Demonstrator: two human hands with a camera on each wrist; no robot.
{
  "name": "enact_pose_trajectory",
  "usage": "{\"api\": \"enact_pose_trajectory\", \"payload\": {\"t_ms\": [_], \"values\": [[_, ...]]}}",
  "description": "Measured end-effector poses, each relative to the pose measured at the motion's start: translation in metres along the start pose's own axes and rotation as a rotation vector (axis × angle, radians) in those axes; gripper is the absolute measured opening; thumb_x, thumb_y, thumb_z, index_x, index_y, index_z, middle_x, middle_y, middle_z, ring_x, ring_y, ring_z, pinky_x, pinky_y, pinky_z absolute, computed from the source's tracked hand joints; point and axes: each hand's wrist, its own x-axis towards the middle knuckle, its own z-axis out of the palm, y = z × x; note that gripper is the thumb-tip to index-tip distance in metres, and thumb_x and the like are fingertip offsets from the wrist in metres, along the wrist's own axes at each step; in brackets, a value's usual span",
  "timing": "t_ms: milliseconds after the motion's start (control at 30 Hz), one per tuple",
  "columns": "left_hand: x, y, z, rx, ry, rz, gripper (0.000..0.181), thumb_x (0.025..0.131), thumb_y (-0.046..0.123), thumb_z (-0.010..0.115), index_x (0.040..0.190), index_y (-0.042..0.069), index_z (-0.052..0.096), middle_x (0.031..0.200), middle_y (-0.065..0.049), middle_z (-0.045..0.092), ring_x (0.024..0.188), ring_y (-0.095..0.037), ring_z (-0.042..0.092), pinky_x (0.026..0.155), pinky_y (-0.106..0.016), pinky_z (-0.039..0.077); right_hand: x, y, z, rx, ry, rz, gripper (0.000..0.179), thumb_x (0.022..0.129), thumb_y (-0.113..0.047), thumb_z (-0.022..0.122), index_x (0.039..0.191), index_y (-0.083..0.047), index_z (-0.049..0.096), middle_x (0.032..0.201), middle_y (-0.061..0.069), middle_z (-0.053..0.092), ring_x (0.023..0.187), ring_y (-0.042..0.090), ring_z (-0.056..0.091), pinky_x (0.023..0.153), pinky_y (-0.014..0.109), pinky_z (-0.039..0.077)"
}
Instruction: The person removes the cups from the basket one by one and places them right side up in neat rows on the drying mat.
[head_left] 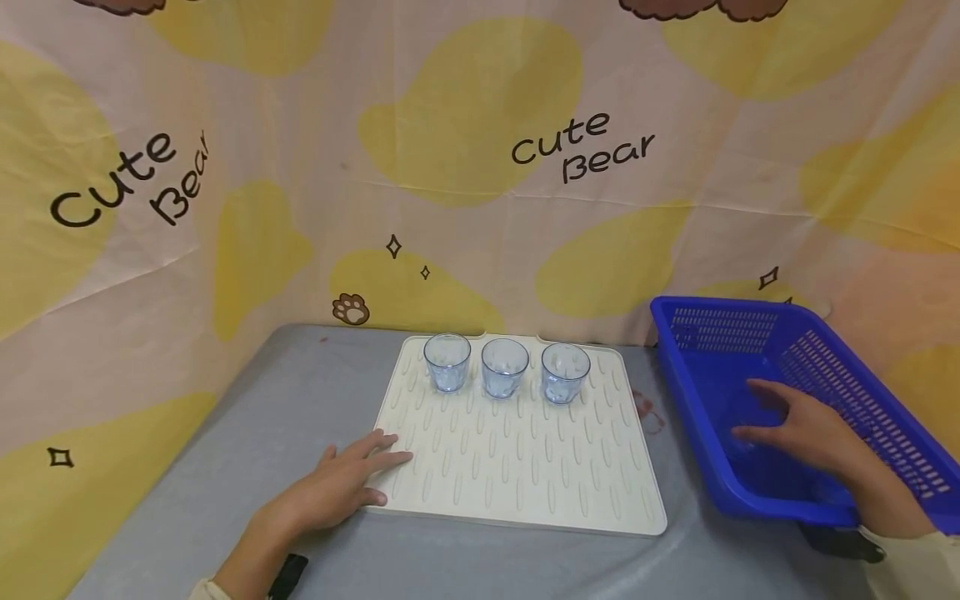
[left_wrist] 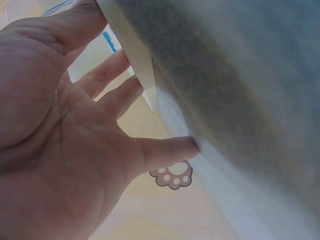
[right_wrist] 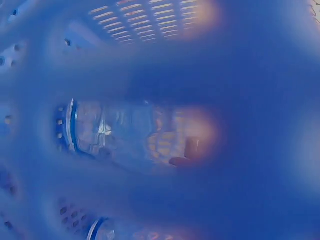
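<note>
Three clear bluish glasses stand upright in a row along the back of a white ridged mat (head_left: 517, 467): a left glass (head_left: 447, 364), a middle glass (head_left: 505, 369) and a right glass (head_left: 565, 374). My left hand (head_left: 330, 487) has its fingers spread, fingertips at the mat's left edge. Inside the blue plastic basket (head_left: 776, 505), my right hand (head_left: 821, 437) reaches down with thumb and fingers apart. Beneath it a clear glass (right_wrist: 115, 130) lies on its side, seen blurrily in the right wrist view. Part of another glass (right_wrist: 102, 231) shows at that view's lower edge.
A grey cloth (head_left: 247, 417) covers the table. Behind and to the left hangs a patterned curtain (head_left: 465, 225) with yellow patches and lettering. The basket's slotted walls rise around my right hand, with its left side close to the mat.
</note>
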Motion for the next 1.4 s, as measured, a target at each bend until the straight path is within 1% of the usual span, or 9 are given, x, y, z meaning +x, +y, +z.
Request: {"api": "enact_pose_trajectory", "payload": {"t_ms": [267, 733, 800, 933, 1033, 1100, 1200, 1367, 1400], "values": [[0.000, 0.001, 0.000, -0.012, 0.003, -0.006, 0.058, 0.087, 0.024, 0.073, 0.142, 0.028, 0.055, 0.156, -0.009, 0.042, 0.146, -0.037, 0.036, 0.106, -0.081, 0.015, -0.006, 0.005, 0.006, 0.028, -0.019, -0.021, 0.095, 0.082, -0.040, 0.080, 0.145, 0.014, 0.034, 0.137, 0.045, 0.044, 0.123, 0.060, 0.045, 0.092, 0.068, 0.040], [0.001, 0.000, 0.001, -0.008, -0.007, -0.019, 0.058, 0.088, 0.024, 0.073, 0.142, 0.029, 0.055, 0.155, -0.009, 0.042, 0.145, -0.037, 0.037, 0.106, -0.081, 0.015, -0.015, 0.009, 0.007, 0.052, -0.061, -0.019, 0.094, 0.080, -0.030, 0.083, 0.140, 0.021, 0.030, 0.133, 0.047, 0.046, 0.118, 0.061, 0.050, 0.089, 0.064, 0.048], [0.001, 0.000, 0.002, -0.008, -0.005, -0.017, 0.058, 0.088, 0.025, 0.073, 0.142, 0.029, 0.055, 0.155, -0.009, 0.042, 0.145, -0.036, 0.037, 0.106, -0.081, 0.015, -0.015, 0.008, 0.006, 0.067, -0.061, -0.014, 0.092, 0.081, -0.029, 0.082, 0.139, 0.021, 0.031, 0.133, 0.046, 0.047, 0.118, 0.060, 0.051, 0.086, 0.058, 0.052], [0.001, 0.000, 0.002, -0.010, -0.004, -0.015, 0.057, 0.088, 0.024, 0.073, 0.142, 0.029, 0.055, 0.155, -0.008, 0.042, 0.145, -0.036, 0.037, 0.105, -0.081, 0.016, -0.016, 0.007, 0.005, 0.085, -0.033, -0.008, 0.090, 0.082, -0.032, 0.081, 0.140, 0.019, 0.034, 0.133, 0.044, 0.048, 0.119, 0.057, 0.051, 0.078, 0.024, 0.051], [0.001, 0.001, 0.002, -0.014, -0.005, -0.017, 0.057, 0.088, 0.024, 0.073, 0.142, 0.028, 0.055, 0.155, -0.009, 0.042, 0.145, -0.036, 0.038, 0.105, -0.081, 0.015, -0.018, 0.008, 0.006, 0.118, 0.009, -0.018, 0.088, 0.082, -0.032, 0.082, 0.141, 0.015, 0.036, 0.134, 0.041, 0.051, 0.114, 0.022, 0.063, 0.071, 0.008, 0.039], [0.001, 0.001, 0.001, -0.015, -0.004, -0.017, 0.058, 0.088, 0.023, 0.073, 0.142, 0.028, 0.055, 0.155, -0.009, 0.042, 0.144, -0.037, 0.038, 0.105, -0.082, 0.015, -0.019, 0.008, 0.006, 0.151, 0.032, -0.028, 0.088, 0.082, -0.030, 0.082, 0.143, 0.013, 0.035, 0.135, 0.040, 0.051, 0.105, -0.007, 0.056, 0.070, 0.006, 0.038], [0.000, 0.002, 0.001, -0.013, -0.005, -0.017, 0.058, 0.088, 0.022, 0.074, 0.142, 0.028, 0.055, 0.154, -0.009, 0.043, 0.144, -0.037, 0.039, 0.105, -0.081, 0.016, -0.019, 0.006, 0.004, 0.166, 0.053, -0.026, 0.089, 0.082, -0.030, 0.082, 0.145, 0.010, 0.034, 0.136, 0.039, 0.051, 0.095, -0.025, 0.041, 0.069, 0.005, 0.038], [0.001, 0.002, 0.001, -0.012, -0.005, -0.015, 0.058, 0.088, 0.022, 0.073, 0.142, 0.027, 0.055, 0.155, -0.010, 0.042, 0.145, -0.038, 0.038, 0.105, -0.082, 0.016, -0.021, 0.000, 0.001, 0.173, 0.075, -0.008, 0.092, 0.082, -0.032, 0.082, 0.148, 0.007, 0.032, 0.138, 0.038, 0.049, 0.098, -0.014, 0.052, 0.068, 0.006, 0.039], [0.001, 0.002, 0.000, -0.011, -0.003, -0.013, 0.057, 0.088, 0.022, 0.073, 0.142, 0.026, 0.055, 0.155, -0.011, 0.042, 0.145, -0.038, 0.038, 0.105, -0.082, 0.016, -0.022, -0.002, 0.001, 0.177, 0.077, -0.006, 0.093, 0.083, -0.033, 0.082, 0.149, 0.007, 0.031, 0.139, 0.038, 0.049, 0.103, -0.003, 0.059, 0.068, 0.006, 0.039]]}}
